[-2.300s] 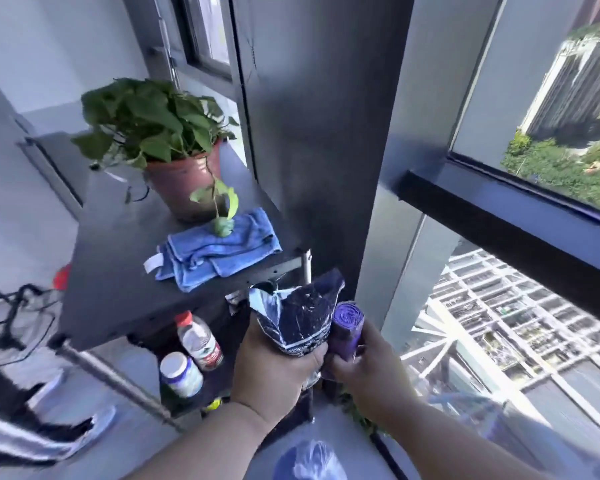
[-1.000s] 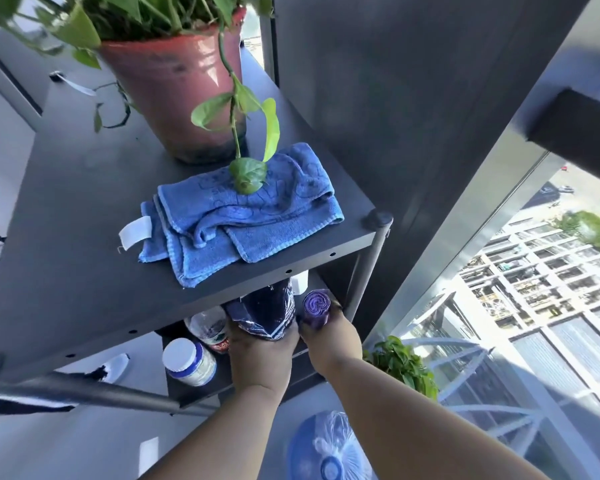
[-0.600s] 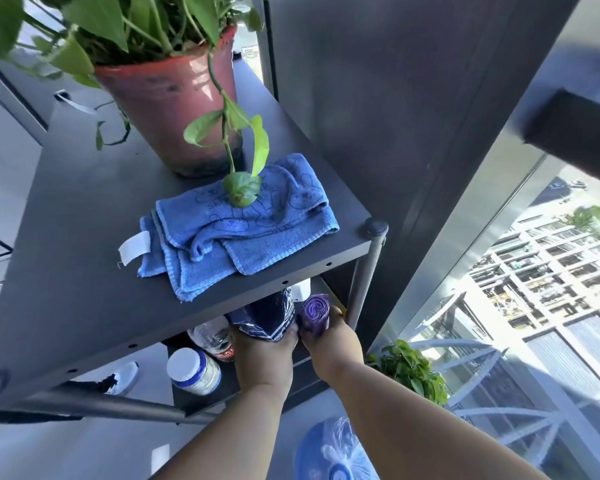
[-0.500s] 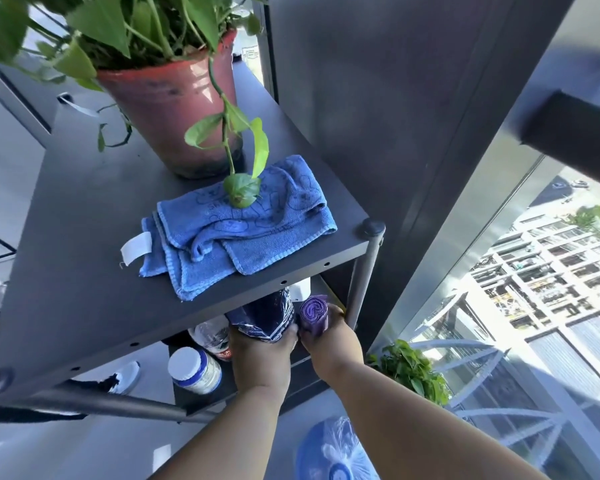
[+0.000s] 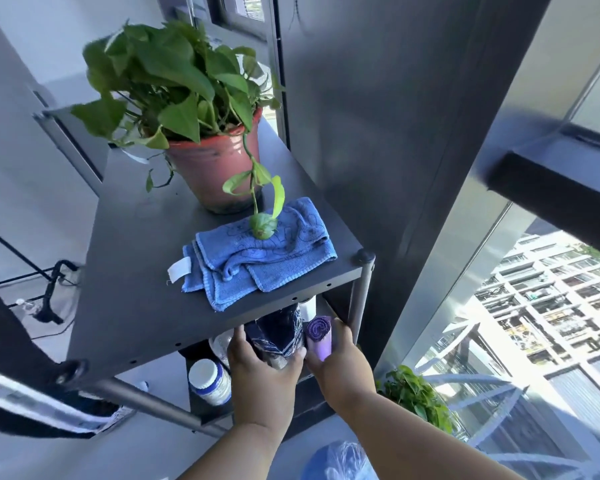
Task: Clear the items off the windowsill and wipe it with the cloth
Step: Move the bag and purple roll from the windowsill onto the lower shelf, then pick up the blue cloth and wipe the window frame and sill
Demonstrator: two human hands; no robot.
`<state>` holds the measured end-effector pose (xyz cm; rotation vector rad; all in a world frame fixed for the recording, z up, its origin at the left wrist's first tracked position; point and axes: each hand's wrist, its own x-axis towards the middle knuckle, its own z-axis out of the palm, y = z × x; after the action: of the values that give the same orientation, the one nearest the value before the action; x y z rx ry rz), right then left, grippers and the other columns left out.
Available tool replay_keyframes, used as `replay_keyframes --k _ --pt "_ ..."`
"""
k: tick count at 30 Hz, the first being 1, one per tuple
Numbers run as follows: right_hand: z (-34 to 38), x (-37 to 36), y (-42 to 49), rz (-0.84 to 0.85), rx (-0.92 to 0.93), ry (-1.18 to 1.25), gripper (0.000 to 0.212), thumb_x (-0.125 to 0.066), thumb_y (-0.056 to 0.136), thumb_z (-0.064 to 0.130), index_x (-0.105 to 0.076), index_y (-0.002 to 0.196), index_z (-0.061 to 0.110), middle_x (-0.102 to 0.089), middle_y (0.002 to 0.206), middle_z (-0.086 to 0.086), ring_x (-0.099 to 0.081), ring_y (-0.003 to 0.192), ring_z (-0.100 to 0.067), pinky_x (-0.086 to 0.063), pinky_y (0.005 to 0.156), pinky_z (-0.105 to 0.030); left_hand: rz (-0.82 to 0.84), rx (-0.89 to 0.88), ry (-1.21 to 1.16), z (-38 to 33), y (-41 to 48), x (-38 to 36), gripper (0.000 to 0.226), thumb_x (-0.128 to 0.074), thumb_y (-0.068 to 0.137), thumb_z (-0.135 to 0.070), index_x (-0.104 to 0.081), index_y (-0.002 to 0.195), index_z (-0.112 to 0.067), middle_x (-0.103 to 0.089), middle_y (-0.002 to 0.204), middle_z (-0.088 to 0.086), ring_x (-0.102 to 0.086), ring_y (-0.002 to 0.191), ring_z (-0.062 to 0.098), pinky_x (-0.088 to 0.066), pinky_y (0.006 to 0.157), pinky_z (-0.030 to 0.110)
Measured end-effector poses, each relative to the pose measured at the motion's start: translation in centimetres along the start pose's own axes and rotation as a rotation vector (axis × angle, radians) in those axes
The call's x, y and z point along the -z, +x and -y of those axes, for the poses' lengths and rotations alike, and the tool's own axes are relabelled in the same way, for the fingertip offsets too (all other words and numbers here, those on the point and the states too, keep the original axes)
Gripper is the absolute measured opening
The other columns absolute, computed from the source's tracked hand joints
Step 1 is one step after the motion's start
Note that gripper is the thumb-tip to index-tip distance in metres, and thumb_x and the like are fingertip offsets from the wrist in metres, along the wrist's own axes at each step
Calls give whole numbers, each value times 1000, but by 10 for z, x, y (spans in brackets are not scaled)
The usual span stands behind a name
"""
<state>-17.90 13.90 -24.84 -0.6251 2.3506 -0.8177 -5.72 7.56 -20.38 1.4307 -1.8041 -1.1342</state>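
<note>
- A dark grey shelf unit stands beside a tall window; its top holds a potted plant at the far end.
- Both arms reach under the top board: the left hand grips a dark bag, the right hand grips a purple roll.
- The folded blue cloth lies on the top board, above and just beyond both hands.

Shelf top matt dark board on smooth metal legs; cloth soft blue terry with white tag; pot dull reddish plastic or clay, scuffed; bag glossy crinkled foil; roll thin purple plastic film; bottle smooth plastic.
</note>
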Motion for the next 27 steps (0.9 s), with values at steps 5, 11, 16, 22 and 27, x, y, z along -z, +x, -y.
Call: replay_keyframes --k 5,11,16,22,27 --pt "4 16 -28 -42 16 140 75 -64 86 51 -22 148 47 -74 83 8 -66 65 -9 -45 51 -26 0 -24 104 -17 -24 22 108 -94 79 -26 -32 165 -7 -35 168 16 -36 157 31 -33 128 50" --pt "37 63 -70 -335 380 238 38 -51 82 52 -48 120 51 -63 79 19 -61 71 -6 -50 62 -27 377 -45 220 -58 -61 61 19 -74 83 -41 -67 100 -36 -71 105 -17 -66 101 -1 -54 95 28" --pt "102 112 -75 -658 835 26 36 -60 84 27 -65 120 25 -61 103 6 -56 97 -18 -45 91 -31 142 -599 206 -115 -47 96 7 -69 81 -33 -68 87 -34 -66 89 -22 -63 94 0 -46 82 13" --pt "166 146 -59 -346 721 -430 67 -60 89 38 -48 153 26 -36 166 -7 -35 148 -29 -25 123 -43 -12 -730 481 -155 29 135 43 -77 83 -27 -70 123 -12 -68 128 6 -60 124 31 -41 113 37" --pt "171 142 -53 -172 636 -632 75 -50 93 46 -31 163 24 -22 173 -6 -20 158 -23 -13 128 -39 320 -542 761 -146 65 137 89 -55 97 -63 -26 167 -16 -19 179 6 -16 164 27 -15 133 45"
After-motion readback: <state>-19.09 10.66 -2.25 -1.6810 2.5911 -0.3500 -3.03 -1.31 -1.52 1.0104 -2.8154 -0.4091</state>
